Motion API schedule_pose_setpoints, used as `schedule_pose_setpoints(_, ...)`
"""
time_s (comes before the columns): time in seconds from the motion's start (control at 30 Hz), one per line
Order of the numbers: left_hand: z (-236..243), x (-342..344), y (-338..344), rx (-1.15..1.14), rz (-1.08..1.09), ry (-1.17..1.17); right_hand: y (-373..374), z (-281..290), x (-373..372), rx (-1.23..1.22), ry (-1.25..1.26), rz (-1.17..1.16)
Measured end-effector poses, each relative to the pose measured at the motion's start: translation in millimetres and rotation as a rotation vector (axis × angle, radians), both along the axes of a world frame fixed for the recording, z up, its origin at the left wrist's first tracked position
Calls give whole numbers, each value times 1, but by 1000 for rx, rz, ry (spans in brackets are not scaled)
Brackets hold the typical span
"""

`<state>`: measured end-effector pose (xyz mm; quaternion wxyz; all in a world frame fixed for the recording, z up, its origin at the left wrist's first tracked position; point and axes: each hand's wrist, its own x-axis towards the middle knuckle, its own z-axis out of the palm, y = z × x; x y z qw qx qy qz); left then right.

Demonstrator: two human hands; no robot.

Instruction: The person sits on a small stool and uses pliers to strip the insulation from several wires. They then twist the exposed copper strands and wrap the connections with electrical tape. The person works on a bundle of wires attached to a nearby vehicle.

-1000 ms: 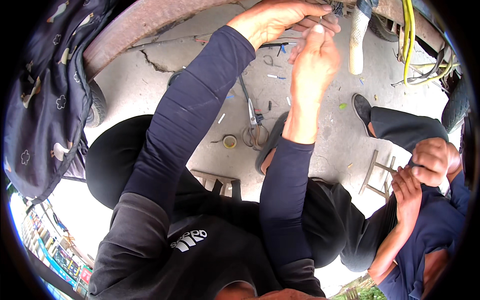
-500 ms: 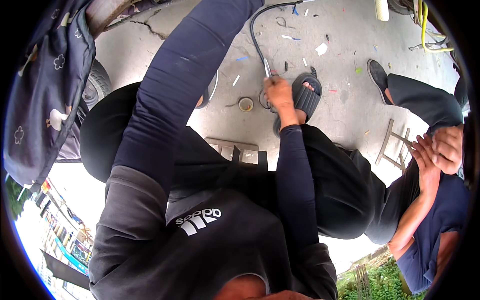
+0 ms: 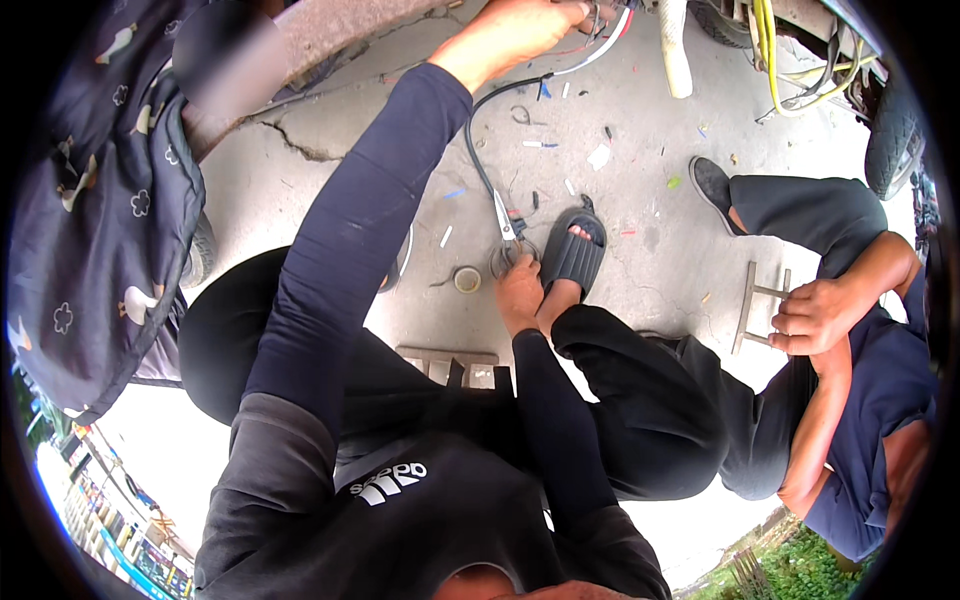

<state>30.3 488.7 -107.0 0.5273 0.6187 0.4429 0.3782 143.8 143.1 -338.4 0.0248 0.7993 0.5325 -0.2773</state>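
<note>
My left hand [image 3: 525, 38] reaches up to the top edge of the view, its fingers closed on thin wires [image 3: 600, 18] there. From that spot a white and black cable [image 3: 480, 105] curves down to the floor. My right hand [image 3: 519, 295] is low beside my sandal [image 3: 573, 248], its fingers closed at the dark looped handles of a pair of scissors [image 3: 505, 222]. The scissors' blades point up toward the cable's lower end. How the fingers sit in the handles is partly hidden.
A tape roll [image 3: 467, 280] lies left of my right hand. Scraps litter the concrete floor [image 3: 640, 210]. On the right sits another person, hands [image 3: 815, 315] together, by a small metal frame [image 3: 745, 308]. A pale tube [image 3: 676, 55] and yellow cables [image 3: 770, 60] hang at the top.
My view has shifted, and my left hand with the wires has come into sight at the top. My right hand has drawn back toward me, showing more of the scissors' handles.
</note>
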Motion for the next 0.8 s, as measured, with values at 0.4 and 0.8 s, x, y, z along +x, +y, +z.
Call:
schedule_pose_setpoints(0.4,35,20,14,142,-147,-41,24,-2,27,234,-40,102)
schedule_pose_setpoints(0.8,43,1,27,523,-272,250,52,62,7,158,221,-224)
